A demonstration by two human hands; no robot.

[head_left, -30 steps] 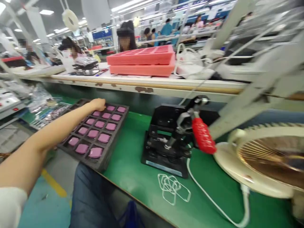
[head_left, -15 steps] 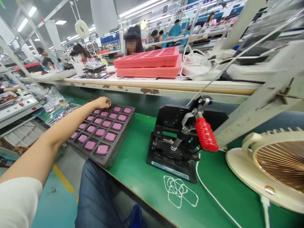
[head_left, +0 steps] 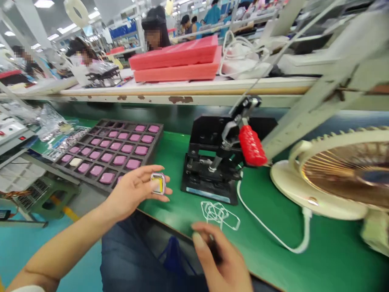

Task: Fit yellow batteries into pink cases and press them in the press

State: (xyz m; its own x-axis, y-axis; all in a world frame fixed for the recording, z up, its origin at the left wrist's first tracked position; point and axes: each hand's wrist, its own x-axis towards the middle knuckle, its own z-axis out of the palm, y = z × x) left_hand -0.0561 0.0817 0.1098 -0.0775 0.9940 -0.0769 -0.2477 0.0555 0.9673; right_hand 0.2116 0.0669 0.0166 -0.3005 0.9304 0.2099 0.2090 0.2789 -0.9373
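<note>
In my left hand is a small rounded-square watch case with a pale metallic rim and yellow inside. The thumb presses on it from the front, with the fingers behind. Lower down, my right hand is curled over the table's front edge; something dark shows between thumb and fingers, too blurred to make out. Just beyond it lie several thin white frame-shaped rings in a loose pile. A dark foam tray of pink-purple pieces is behind my left hand, with one cream piece among them.
A black toggle press with a red handle stands on the green table. To the right is a cream fan with a white cable. Red foam trays rest on the shelf. People sit beyond.
My left hand has come back from the tray's far side and now holds the watch case near the table's front. My right hand has entered from below. The view has shifted.
</note>
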